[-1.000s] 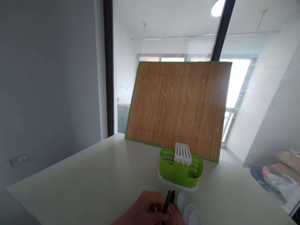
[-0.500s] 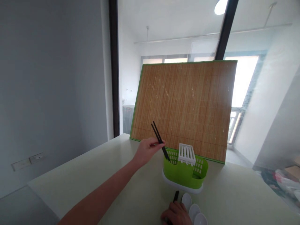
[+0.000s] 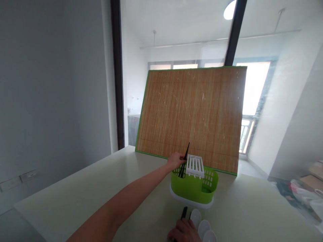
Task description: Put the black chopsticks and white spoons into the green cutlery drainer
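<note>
Closest to the camera: the right hand [image 3: 185, 231] is down at the white table [image 3: 75, 195], fingers curled over some black sticks [image 3: 184, 212] with just their ends poking out. Can't tell if it's gripping those or only resting on them. Right beside it, 3 white spoons [image 3: 204, 228] in a staggered row.

Bit further back is the green caddy [image 3: 186, 190] on its white base, and that's where stuff changed. A moment ago the left hand [image 3: 175, 160] had its black chopsticks [image 3: 186, 155] tipped left with the ends around the rim; now they lean the other way, steeper, lower ends inside the left compartment. So they're in, but not let go: thumb and fingers are pinched shut on them. Can't see if they touch the bottom.

Looks-wise, they're slim, straight, plain black, overlapping too much for a clean count. The caddy has slotted walls, with a white slatted rack [image 3: 194, 164] across the middle, just beside the sticks.

Behind all that, a green-edged bamboo mat [image 3: 191, 114] leans up, with a glass panel beyond.
</note>
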A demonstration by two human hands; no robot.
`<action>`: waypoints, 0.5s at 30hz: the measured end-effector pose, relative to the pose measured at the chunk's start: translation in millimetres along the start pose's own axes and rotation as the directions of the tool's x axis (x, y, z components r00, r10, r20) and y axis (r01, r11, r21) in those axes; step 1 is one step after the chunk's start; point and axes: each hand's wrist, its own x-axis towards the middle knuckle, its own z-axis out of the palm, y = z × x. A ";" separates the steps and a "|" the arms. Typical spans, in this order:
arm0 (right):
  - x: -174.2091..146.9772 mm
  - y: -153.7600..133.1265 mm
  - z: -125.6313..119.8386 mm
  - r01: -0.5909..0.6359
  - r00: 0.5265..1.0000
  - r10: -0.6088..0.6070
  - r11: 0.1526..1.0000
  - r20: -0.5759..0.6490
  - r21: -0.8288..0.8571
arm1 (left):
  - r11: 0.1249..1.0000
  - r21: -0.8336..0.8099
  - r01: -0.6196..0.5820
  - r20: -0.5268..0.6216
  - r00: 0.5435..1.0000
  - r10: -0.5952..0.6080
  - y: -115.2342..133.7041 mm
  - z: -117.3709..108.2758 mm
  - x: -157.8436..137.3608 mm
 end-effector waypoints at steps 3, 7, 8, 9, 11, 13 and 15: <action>7.4 -3.0 -6.8 0.019 1.000 -0.019 1.000 -0.025 0.023 | 1.000 0.015 0.020 0.029 0.999 -0.020 -5.2 8.1 3.3; 12.2 -4.9 -13.7 0.052 0.999 -0.051 0.998 -0.009 0.043 | 0.998 0.057 0.019 0.046 0.999 -0.022 -9.1 12.7 6.3; 11.8 -4.9 -13.6 0.050 0.999 -0.049 0.998 -0.023 0.047 | 0.997 0.071 0.018 0.047 0.999 -0.021 -9.3 13.2 6.5; 10.9 -4.9 -13.3 0.051 0.998 -0.049 0.997 -0.035 0.049 | 0.996 0.085 0.019 0.047 0.999 -0.023 -9.2 13.4 6.4; 8.3 -4.7 -13.2 0.038 0.999 -0.037 0.999 -0.012 0.039 | 0.994 0.111 0.023 0.046 0.999 -0.029 -8.4 13.2 5.5; 6.1 -4.4 -15.7 0.019 0.996 -0.020 1.000 0.084 0.014 | 0.991 0.130 0.028 0.044 0.998 -0.034 -7.2 12.2 4.4; 5.0 -4.2 -20.3 0.000 0.979 0.003 1.000 0.206 -0.014 | 0.989 0.145 0.033 0.043 0.998 -0.040 -5.9 10.8 3.9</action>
